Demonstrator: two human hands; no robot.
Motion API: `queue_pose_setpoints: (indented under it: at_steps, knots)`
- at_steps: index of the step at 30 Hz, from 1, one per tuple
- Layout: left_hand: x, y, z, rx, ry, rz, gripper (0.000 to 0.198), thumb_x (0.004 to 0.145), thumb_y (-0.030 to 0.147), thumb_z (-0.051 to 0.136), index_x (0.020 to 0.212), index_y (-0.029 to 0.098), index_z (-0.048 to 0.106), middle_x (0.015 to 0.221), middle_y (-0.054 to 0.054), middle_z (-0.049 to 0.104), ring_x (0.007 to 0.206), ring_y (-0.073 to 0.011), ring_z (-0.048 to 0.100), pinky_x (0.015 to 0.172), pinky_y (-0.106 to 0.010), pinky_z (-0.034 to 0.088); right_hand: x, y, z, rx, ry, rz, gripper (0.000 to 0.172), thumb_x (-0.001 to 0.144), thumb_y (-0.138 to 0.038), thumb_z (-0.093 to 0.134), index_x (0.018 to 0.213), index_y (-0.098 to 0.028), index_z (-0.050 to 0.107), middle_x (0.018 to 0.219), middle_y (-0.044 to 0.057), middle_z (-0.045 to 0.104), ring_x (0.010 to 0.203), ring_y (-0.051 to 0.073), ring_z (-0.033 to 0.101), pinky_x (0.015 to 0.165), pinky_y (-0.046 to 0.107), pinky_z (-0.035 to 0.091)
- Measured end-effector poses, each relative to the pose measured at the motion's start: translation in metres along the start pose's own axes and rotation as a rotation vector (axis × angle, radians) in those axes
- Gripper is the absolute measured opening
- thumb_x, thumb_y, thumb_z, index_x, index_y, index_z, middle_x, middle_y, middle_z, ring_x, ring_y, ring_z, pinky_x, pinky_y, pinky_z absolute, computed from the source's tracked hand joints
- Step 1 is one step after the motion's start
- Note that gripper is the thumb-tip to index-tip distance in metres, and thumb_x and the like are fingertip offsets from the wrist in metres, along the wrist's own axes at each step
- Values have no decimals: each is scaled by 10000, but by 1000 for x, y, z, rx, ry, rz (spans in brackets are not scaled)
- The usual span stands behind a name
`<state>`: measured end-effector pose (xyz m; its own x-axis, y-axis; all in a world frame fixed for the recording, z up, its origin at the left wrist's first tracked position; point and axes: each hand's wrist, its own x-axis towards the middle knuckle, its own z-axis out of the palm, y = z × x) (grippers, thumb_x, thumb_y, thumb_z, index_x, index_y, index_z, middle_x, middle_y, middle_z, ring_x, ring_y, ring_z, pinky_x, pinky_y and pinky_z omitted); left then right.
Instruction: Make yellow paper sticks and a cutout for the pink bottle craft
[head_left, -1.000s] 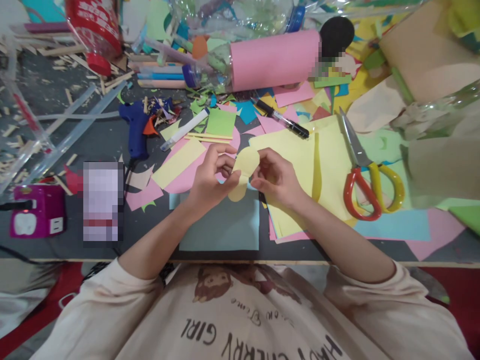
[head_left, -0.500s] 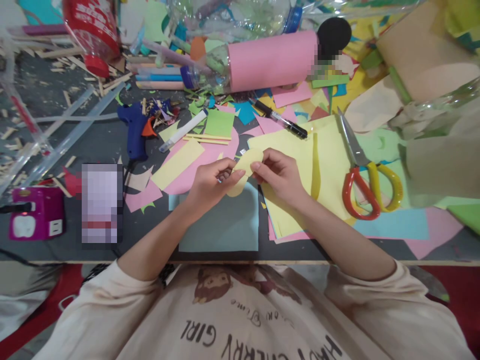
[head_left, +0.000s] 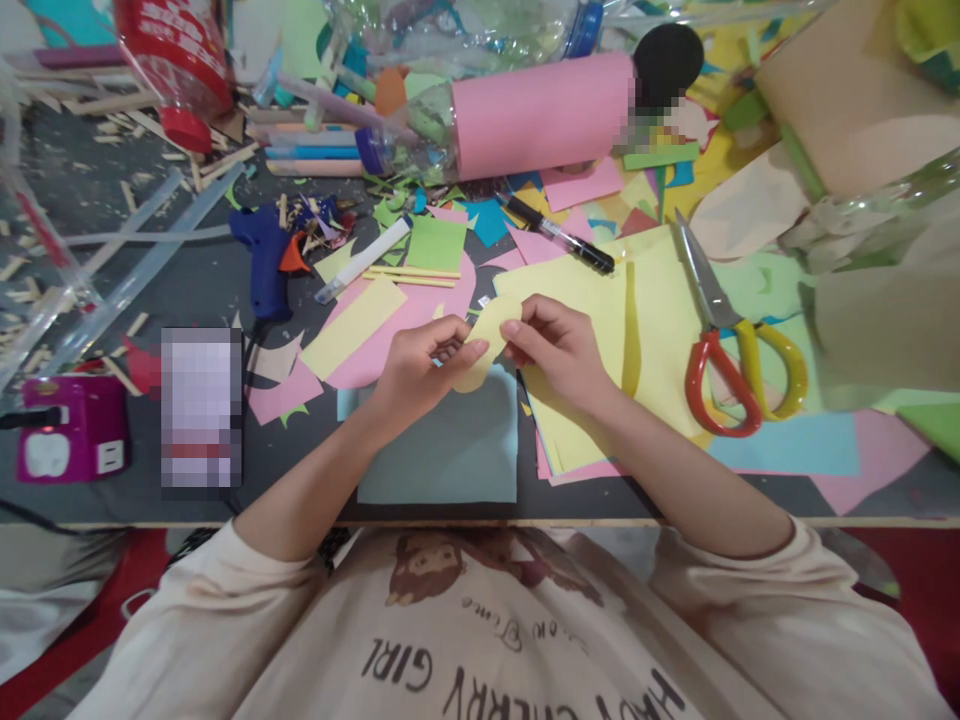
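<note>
A small pale-yellow paper cutout [head_left: 489,328] with rounded ends is pinched between my two hands. My left hand [head_left: 424,365] grips its lower left side between thumb and fingers. On its right side, the thumb and bent fingers of my right hand [head_left: 556,345] press on the paper. Directly below lies a grey-blue sheet [head_left: 442,450], flat on the dark table. A stack of yellow paper [head_left: 577,430] lies beneath my right wrist and forearm. To the right rest scissors [head_left: 724,330] with one red and one yellow handle, their blades pointing away.
A blue glue gun [head_left: 266,255] lies to the left, near a white marker [head_left: 364,260]. A black marker [head_left: 559,233] sits above the yellow stack. Farther back is a pink-wrapped bottle [head_left: 544,115]. A purple box [head_left: 71,430] and a blurred-out phone-like object [head_left: 200,410] stand front left.
The yellow paper cutout is turned slightly in my fingers, so its outline looks smoother and narrower. Both hands keep nearly the same place and grip.
</note>
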<state>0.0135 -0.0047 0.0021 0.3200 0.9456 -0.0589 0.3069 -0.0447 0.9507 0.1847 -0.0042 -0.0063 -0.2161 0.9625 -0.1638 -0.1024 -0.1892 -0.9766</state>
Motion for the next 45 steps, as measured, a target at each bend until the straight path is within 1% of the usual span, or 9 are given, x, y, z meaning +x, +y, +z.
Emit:
queue_pose_setpoints:
  at_steps: [5, 10, 14, 18, 23, 26, 32, 40, 45]
  knots:
    - [-1, -1, -1, 18, -37, 44, 328, 850, 390, 575, 619, 191, 453, 551, 49, 422, 508, -80, 357, 487, -220, 306, 0, 1, -1, -21, -16, -7, 476, 734, -616, 692, 636, -209, 468, 527, -57, 520, 466, 69, 431, 467, 236, 323]
    - [-3, 0, -2, -5, -93, 74, 365, 847, 408, 586, 601, 195, 420, 528, 51, 388, 494, -79, 353, 461, -216, 279, 0, 1, -2, -90, -31, -83, 504, 764, -623, 663, 614, -215, 409, 525, -78, 364, 492, 69, 313, 494, 256, 251]
    - [-2, 2, -2, -20, -128, 50, 421, 840, 452, 599, 571, 195, 402, 493, 57, 361, 472, -75, 310, 445, -221, 249, -1, 0, -2, -124, -45, -102, 510, 780, -639, 634, 619, -219, 395, 549, -76, 326, 509, 77, 283, 515, 268, 245]
    - [-2, 3, 0, -28, -130, 10, 425, 832, 461, 610, 568, 194, 411, 479, 57, 381, 462, -71, 320, 435, -218, 247, -1, 1, -2, -126, -29, -112, 483, 798, -627, 620, 636, -218, 420, 553, -73, 342, 504, 79, 292, 515, 270, 251]
    - [-3, 2, 0, -46, -48, -18, 410, 844, 478, 597, 596, 198, 428, 494, 45, 456, 455, -78, 390, 426, -209, 280, -1, 3, -1, -120, -66, -76, 472, 774, -656, 625, 693, -214, 480, 579, -64, 384, 524, 85, 326, 510, 258, 265]
    - [-3, 1, 0, -65, -41, -36, 413, 838, 503, 599, 605, 197, 449, 501, 37, 490, 453, -81, 428, 419, -204, 300, -1, 3, -2, -176, -106, -54, 493, 756, -656, 641, 655, -211, 453, 571, -63, 383, 527, 82, 330, 500, 251, 257]
    - [-4, -3, 1, -104, -60, -78, 414, 842, 527, 590, 623, 196, 473, 530, 21, 552, 507, -113, 550, 481, -221, 406, -1, 4, -2, -217, -97, -71, 474, 805, -620, 600, 637, -218, 412, 534, -75, 344, 499, 81, 325, 497, 252, 255]
    - [-3, -1, 1, -67, -46, -58, 342, 852, 424, 568, 609, 196, 489, 514, 26, 546, 481, -100, 526, 462, -210, 402, -1, 5, -2, -224, -70, -81, 451, 807, -578, 615, 632, -218, 407, 536, -78, 335, 501, 79, 314, 505, 253, 253]
    - [-4, 0, 1, -73, -19, -72, 342, 868, 413, 542, 610, 196, 484, 529, 25, 553, 500, -99, 543, 495, -209, 434, -2, 7, -2, -163, -87, -42, 436, 775, -608, 636, 693, -200, 504, 604, -50, 439, 540, 85, 373, 515, 247, 298]
